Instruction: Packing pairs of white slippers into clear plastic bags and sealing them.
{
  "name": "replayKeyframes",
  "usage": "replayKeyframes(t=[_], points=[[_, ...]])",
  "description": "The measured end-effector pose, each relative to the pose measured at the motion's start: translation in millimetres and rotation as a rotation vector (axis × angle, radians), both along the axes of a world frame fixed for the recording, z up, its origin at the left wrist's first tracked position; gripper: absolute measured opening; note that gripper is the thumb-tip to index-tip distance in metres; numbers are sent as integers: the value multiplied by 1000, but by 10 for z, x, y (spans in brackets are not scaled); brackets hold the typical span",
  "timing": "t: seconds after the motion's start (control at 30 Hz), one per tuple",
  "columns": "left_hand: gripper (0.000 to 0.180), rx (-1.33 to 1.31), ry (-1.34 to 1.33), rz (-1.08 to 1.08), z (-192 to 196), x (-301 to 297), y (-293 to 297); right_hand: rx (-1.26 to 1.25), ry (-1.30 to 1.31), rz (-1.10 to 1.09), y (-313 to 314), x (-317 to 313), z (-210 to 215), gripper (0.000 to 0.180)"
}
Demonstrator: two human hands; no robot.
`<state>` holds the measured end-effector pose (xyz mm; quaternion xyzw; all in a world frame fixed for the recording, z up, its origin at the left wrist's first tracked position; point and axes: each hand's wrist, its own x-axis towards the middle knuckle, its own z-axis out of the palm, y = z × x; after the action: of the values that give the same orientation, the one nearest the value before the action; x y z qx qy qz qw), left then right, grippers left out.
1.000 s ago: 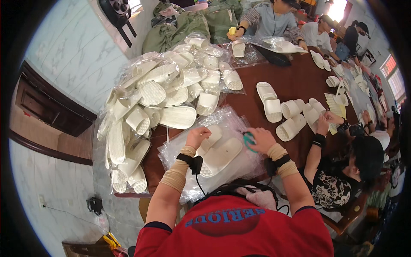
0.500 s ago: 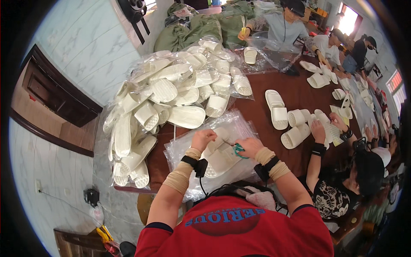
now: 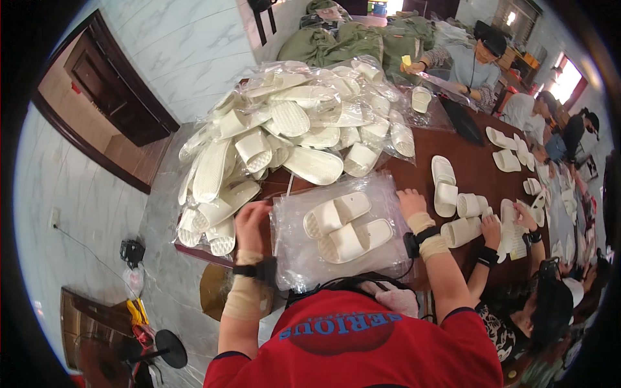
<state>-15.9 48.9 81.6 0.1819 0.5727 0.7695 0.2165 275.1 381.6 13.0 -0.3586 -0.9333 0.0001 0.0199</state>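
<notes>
Two cream slippers, a far one (image 3: 333,213) and a near one (image 3: 356,241), lie side by side on a stack of clear plastic bags (image 3: 294,258) before me. My left hand (image 3: 251,223) is beside the stack's left edge, fingers loosely bent and apart, with nothing visible in them. At the right edge of the stack my right hand (image 3: 411,203) rests with its fingers stretched out, also holding nothing that I can see. Both wrists have tan wraps and black bands. The teal-handled scissors do not show.
A large heap of bagged cream slippers (image 3: 291,119) covers the table's far left. Loose slippers (image 3: 445,187) stand on the brown tabletop (image 3: 414,171) to the right, near a co-worker's hands (image 3: 491,229). Another person (image 3: 479,64) sits across the table.
My hands have moved apart from over the slippers to the two sides of the bag stack. Scissors seen at my right hand have gone from view. The whole view has shifted.
</notes>
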Motion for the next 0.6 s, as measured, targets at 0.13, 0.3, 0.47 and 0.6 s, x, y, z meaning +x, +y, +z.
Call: replayKeyframes(t=[0.13, 0.3, 0.47, 0.6], points=[[15, 31, 8, 420, -173, -347, -1174, -753, 123, 62, -579, -397, 130, 26], [14, -45, -2, 703, -343, -322, -2265, -1380, 176, -30, -991, -507, -99, 28], [17, -227, -37, 906, -567, -414, -2854, -1541, 223, -84, -1008, -423, -154, 25], [27, -506, 209, 953, -967, -516, -3469, -1572, 217, -71, -1032, -492, 65, 24]])
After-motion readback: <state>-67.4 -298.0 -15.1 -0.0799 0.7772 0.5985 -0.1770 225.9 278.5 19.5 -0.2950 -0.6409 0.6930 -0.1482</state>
